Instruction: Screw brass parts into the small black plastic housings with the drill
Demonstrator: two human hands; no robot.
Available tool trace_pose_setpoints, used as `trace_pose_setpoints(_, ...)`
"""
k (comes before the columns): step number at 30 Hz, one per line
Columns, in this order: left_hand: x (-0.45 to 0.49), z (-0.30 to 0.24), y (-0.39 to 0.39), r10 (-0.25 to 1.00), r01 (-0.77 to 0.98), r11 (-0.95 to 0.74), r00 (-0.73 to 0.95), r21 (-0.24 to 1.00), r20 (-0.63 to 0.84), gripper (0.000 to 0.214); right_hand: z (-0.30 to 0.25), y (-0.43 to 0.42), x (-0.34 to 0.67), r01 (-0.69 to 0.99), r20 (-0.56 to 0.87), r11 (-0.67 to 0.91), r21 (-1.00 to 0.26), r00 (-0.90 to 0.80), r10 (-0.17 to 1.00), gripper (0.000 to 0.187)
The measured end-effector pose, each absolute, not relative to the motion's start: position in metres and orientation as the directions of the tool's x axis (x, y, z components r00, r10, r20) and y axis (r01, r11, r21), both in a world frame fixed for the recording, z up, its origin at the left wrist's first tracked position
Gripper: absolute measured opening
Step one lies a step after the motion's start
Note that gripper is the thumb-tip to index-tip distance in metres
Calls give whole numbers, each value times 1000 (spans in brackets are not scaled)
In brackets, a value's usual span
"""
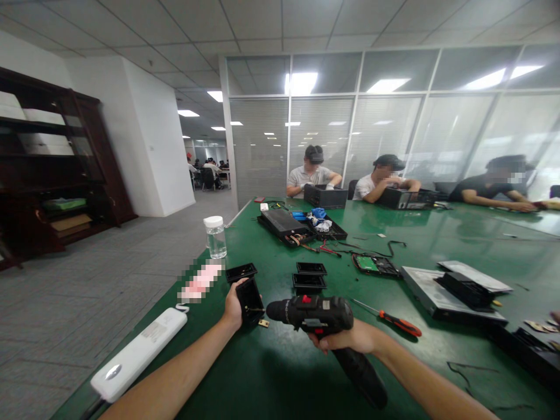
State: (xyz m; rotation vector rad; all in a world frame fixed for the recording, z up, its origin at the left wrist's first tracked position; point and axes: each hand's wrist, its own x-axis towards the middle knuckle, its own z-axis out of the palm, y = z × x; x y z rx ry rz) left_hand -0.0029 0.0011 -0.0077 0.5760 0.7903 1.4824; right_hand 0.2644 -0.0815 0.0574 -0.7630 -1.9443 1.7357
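Glossy green desk point(266, 379), cluttered. Left hand point(234, 306): fingers grasping black casing point(249, 298) near the desk's left edge. Right hand point(350, 336): fingers wrapped around power drill point(321, 315), chuck facing the casing; bit contact unclear. Orange-black screwdriver point(398, 322) lies right of drill; capped clear bottle point(216, 240) stands at left edge. Three people seated at far side, glass partition point(321, 119) behind. Dark wood cabinet point(94, 154) left, grey carpet point(131, 256), tiled ceiling point(249, 20).
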Motion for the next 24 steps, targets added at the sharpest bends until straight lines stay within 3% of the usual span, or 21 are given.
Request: trace_pose_setpoints(24,-2,-9,2,994,-634,12,-78,773,-80,30,56,-79,267,125,-59,63,-990,-783,619,25)
